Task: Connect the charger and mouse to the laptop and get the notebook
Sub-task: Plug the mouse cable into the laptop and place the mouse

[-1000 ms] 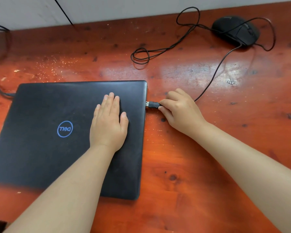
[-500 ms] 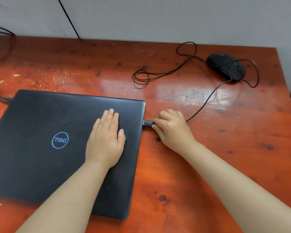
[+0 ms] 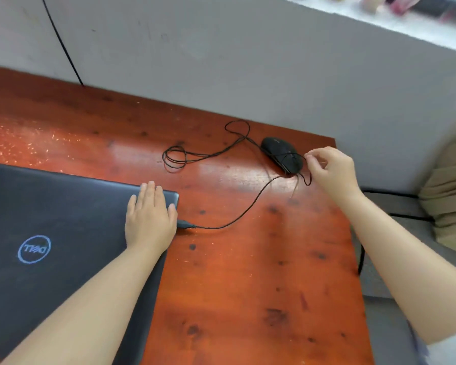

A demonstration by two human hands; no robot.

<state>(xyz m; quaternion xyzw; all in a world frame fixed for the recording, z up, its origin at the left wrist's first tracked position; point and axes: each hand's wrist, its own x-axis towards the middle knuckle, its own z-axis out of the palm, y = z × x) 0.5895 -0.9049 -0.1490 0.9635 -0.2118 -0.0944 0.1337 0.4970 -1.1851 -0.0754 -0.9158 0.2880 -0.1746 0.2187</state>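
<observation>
We have our left hand (image 3: 150, 218) lying flat, fingers together and extended, on the closed lid of the laptop (image 3: 63, 233), close to its right-hand corner; it clamps nothing, it only presses down. Just past the thumb side of that hand the mouse plug (image 3: 184, 224) sits at the laptop's side edge, apparently seated in the port, though we cannot see the contacts to be sure. Our right hand (image 3: 332, 172) is well away from the left, up toward the far right corner of the table (image 3: 248, 285), with thumb and forefinger drawn together in a pinch at a loop of the mouse cable (image 3: 248, 210); the frame is blurred there, so we judge rather than see that the cable is actually caught between them. The mouse (image 3: 282, 155) lies immediately to the left of the right hand's fingertips, almost touching, its long axis running diagonally from far-left to near-right, with cable draped over its back. The right hand is plainly the nearer one, so freeing the cable and drawing the mouse toward us would fall to it, pulling back and inward. No notebook shows anywhere in view, and we cannot tell about the charger from here.
</observation>
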